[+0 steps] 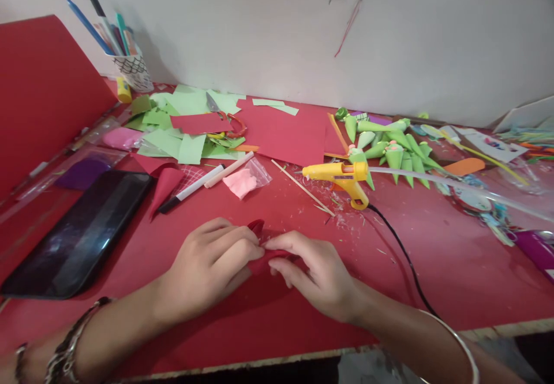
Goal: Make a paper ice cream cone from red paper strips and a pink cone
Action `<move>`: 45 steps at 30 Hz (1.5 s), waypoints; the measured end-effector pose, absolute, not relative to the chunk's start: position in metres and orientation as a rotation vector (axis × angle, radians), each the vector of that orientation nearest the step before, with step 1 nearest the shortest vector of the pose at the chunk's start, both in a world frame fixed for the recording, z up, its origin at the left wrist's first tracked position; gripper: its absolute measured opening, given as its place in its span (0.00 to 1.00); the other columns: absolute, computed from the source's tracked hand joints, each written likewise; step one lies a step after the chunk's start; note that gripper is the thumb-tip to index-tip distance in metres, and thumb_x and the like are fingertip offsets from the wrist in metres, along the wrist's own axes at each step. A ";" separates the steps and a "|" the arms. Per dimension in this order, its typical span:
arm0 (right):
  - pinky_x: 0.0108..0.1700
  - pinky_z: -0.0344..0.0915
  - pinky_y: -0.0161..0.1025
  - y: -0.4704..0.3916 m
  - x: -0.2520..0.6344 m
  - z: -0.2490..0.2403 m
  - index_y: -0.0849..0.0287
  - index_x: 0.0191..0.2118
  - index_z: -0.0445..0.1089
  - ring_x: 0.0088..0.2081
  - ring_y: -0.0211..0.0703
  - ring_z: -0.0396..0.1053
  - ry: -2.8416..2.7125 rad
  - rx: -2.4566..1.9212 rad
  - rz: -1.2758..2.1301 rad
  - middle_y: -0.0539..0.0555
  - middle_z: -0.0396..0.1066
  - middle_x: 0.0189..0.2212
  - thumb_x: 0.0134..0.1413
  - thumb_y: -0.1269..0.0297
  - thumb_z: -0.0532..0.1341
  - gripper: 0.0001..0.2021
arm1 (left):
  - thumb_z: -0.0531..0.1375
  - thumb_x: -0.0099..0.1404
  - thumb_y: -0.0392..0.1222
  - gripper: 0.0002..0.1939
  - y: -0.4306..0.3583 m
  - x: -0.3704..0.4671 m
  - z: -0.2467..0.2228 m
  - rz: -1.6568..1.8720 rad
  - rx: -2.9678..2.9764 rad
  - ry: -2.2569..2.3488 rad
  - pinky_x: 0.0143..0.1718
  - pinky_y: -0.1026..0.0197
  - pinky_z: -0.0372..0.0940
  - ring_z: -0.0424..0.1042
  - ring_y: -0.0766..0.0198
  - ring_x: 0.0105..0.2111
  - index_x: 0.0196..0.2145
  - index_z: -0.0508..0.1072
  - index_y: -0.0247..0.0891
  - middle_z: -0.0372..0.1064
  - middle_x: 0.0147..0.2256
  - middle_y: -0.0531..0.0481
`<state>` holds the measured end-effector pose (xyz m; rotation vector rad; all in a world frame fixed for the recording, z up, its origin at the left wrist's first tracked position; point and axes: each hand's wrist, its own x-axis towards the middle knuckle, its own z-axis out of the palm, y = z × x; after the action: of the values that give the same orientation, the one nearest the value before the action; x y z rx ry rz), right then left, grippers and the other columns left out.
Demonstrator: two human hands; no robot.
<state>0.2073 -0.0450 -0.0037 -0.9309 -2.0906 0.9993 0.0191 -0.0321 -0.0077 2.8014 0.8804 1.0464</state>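
Near the front of the red table, a piece of red paper (pixel 272 254) is curled between my two hands. My left hand (pixel 219 257) pinches it from the left, and a rolled edge of the paper shows above those fingers. From the right, my right hand (pixel 309 268) grips the same piece between thumb and fingers. Much of the paper is hidden by my fingers and blends with the tabletop. A red paper cone (pixel 165 186) lies beyond my left hand. The yellow glue gun (pixel 341 175) rests on its side beyond my right hand.
A black phone (pixel 82 231) lies at the left. Green paper scraps (pixel 173 141), scissors (pixel 234 123), markers (pixel 190 189) and a wooden stick (pixel 303 187) spread across the back. Several green cones (pixel 393 154) are piled right of centre. The glue gun's black cord (pixel 402 251) runs toward the front edge.
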 end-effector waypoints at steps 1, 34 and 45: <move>0.33 0.64 0.27 -0.045 0.207 -0.003 0.60 0.41 0.61 0.35 0.33 0.69 -2.108 -0.928 0.980 0.52 0.70 0.34 0.56 0.70 0.52 0.07 | 0.52 0.59 0.30 0.04 -0.032 0.019 -0.008 1.050 2.790 0.891 0.28 0.64 0.59 0.67 0.68 0.24 0.29 0.61 0.37 0.67 0.25 0.53; 0.27 0.60 0.33 -0.042 0.211 -0.005 0.62 0.34 0.64 0.25 0.37 0.63 -2.470 -0.911 0.191 0.51 0.65 0.23 0.52 0.74 0.45 0.11 | 0.51 0.56 0.30 0.05 -0.035 0.022 -0.012 0.949 2.801 0.880 0.26 0.64 0.60 0.66 0.67 0.22 0.29 0.60 0.37 0.67 0.24 0.53; 0.34 0.64 0.34 -0.041 0.208 -0.009 0.62 0.38 0.63 0.31 0.38 0.66 -2.349 -0.893 0.258 0.53 0.68 0.28 0.51 0.72 0.51 0.09 | 0.50 0.55 0.30 0.07 -0.035 0.019 -0.009 0.905 2.602 0.914 0.26 0.65 0.63 0.66 0.68 0.25 0.32 0.59 0.37 0.65 0.27 0.52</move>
<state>0.2082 -0.0408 -0.0090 -0.8930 -2.3494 0.2583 0.0194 -0.0355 -0.0090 2.6015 0.9142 0.9047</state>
